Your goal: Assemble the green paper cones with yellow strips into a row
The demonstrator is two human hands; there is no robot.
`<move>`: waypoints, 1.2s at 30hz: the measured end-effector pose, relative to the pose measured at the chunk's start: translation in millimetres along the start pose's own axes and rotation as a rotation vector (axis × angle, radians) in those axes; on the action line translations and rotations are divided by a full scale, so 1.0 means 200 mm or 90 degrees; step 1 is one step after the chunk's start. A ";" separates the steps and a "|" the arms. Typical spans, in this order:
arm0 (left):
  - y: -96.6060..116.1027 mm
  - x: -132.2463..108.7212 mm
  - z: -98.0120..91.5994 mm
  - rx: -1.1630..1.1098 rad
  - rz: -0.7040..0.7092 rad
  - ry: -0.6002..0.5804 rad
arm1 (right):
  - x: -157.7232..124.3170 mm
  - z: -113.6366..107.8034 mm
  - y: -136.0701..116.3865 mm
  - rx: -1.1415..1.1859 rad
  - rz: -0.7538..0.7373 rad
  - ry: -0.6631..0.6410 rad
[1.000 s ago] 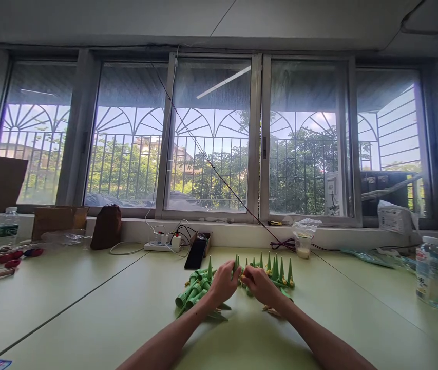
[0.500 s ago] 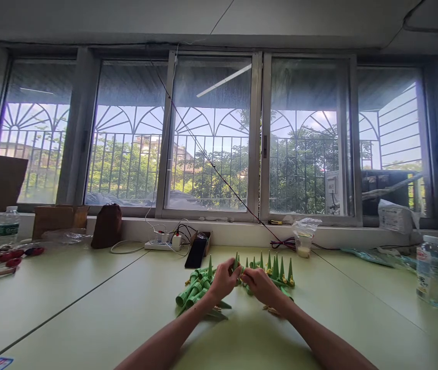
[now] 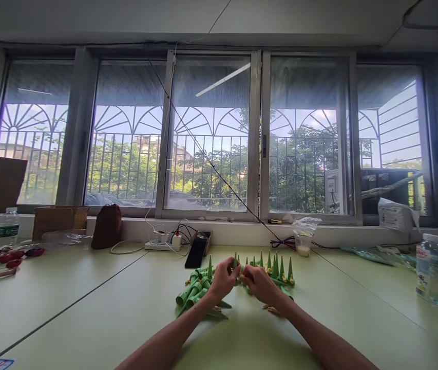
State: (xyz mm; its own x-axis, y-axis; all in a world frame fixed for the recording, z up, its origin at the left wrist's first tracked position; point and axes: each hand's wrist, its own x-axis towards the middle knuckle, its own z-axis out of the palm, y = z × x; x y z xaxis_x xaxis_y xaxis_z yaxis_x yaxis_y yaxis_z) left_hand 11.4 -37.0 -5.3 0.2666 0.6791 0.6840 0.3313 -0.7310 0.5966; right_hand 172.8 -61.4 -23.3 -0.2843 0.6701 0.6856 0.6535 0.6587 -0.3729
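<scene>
My left hand [image 3: 224,281] is closed around a small green cone [image 3: 235,260], whose pointed tip stands up above the fingers. Close beside it, my right hand [image 3: 259,282] pinches at the lower part of the held piece; fingers hide what lies between them. To the left lies a pile of green cones [image 3: 193,295], many on their sides with round ends toward me. Several upright green cones [image 3: 276,268] with small yellow bits at their bases stand behind and right of my right hand. Thin tan pieces [image 3: 273,311] lie under my right wrist.
A black phone [image 3: 195,253] leans near a power strip [image 3: 164,246] at the back. A plastic cup [image 3: 303,243] stands back right, a bottle [image 3: 430,272] far right. Left are a brown pouch [image 3: 107,226], a cardboard box [image 3: 59,222] and another bottle [image 3: 7,223].
My right hand's fingers have shifted slightly at the held piece, the thumb and index curling more. My left hand stays nearly in place, still holding the cone.
</scene>
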 end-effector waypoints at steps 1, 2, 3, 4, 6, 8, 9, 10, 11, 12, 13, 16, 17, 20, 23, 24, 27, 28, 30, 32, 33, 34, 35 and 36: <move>0.00 0.00 0.00 0.004 0.001 0.002 | 0.00 0.00 0.00 -0.003 -0.002 -0.003; 0.00 0.00 0.00 0.006 0.003 0.004 | 0.00 0.00 0.01 -0.006 -0.004 -0.006; 0.01 0.00 0.00 0.006 0.007 0.004 | 0.00 0.00 0.01 -0.008 -0.006 -0.008; 0.01 0.00 0.00 0.005 0.011 0.002 | 0.00 0.00 0.01 -0.008 -0.009 -0.010; 0.01 -0.01 0.00 0.003 0.018 0.000 | 0.00 0.01 0.01 -0.009 -0.013 -0.017; 0.01 -0.01 -0.01 0.003 0.020 0.002 | 0.00 0.01 0.02 -0.009 -0.015 -0.025; 0.01 -0.01 -0.01 0.003 0.020 0.003 | 0.00 0.01 0.02 -0.010 -0.014 -0.028; 0.01 -0.01 -0.01 0.002 0.020 0.003 | 0.00 0.01 0.02 -0.011 -0.014 -0.031; 0.01 -0.01 -0.01 0.002 0.020 0.002 | 0.00 0.01 0.02 -0.011 -0.015 -0.033; 0.01 -0.02 0.00 0.004 0.020 0.001 | 0.00 0.01 0.02 -0.010 -0.016 -0.034; 0.01 -0.02 0.00 0.007 0.021 -0.001 | 0.00 0.01 0.01 -0.010 -0.018 -0.037; 0.02 -0.02 0.00 0.019 0.027 -0.006 | 0.00 0.00 0.01 -0.007 -0.020 -0.045; 0.02 -0.02 0.00 0.022 0.028 -0.007 | 0.00 0.00 0.01 -0.006 -0.020 -0.047; 0.03 -0.02 -0.01 0.028 0.029 -0.011 | 0.00 0.00 0.00 -0.002 -0.022 -0.051; 0.03 -0.02 0.00 0.030 0.034 -0.014 | 0.00 -0.01 0.00 0.000 -0.031 -0.051; 0.03 -0.02 0.00 0.030 0.036 -0.014 | 0.00 -0.01 -0.01 0.001 -0.034 -0.052; 0.03 -0.03 0.00 0.027 0.031 -0.017 | -0.01 -0.01 -0.01 0.005 -0.040 -0.058; 0.03 -0.03 0.00 0.024 0.026 -0.018 | -0.01 -0.01 -0.01 0.006 -0.040 -0.058; 0.03 -0.02 0.00 0.015 0.019 -0.021 | -0.01 -0.01 0.00 0.008 -0.040 -0.056; 0.03 -0.02 0.00 -0.002 0.012 -0.026 | -0.01 0.00 0.01 0.010 -0.037 -0.054; 0.02 -0.02 0.00 -0.012 0.009 -0.029 | -0.01 0.01 0.01 0.011 -0.035 -0.052; 0.02 -0.02 0.00 -0.021 0.006 -0.031 | 0.00 0.01 0.01 0.014 -0.035 -0.051; 0.01 -0.01 0.00 -0.028 0.003 -0.032 | 0.00 0.02 0.02 0.019 -0.037 -0.050; 0.01 -0.01 0.01 -0.035 0.001 -0.033 | 0.00 0.02 0.02 0.025 -0.039 -0.051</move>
State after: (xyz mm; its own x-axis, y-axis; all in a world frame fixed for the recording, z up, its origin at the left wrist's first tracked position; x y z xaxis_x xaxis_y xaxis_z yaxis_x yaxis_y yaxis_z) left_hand 12.3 -39.6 -6.4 0.3135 0.6795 0.6634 0.2804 -0.7337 0.6189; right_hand 172.7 -58.1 -27.1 -0.3789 0.6521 0.6566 0.6060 0.7111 -0.3565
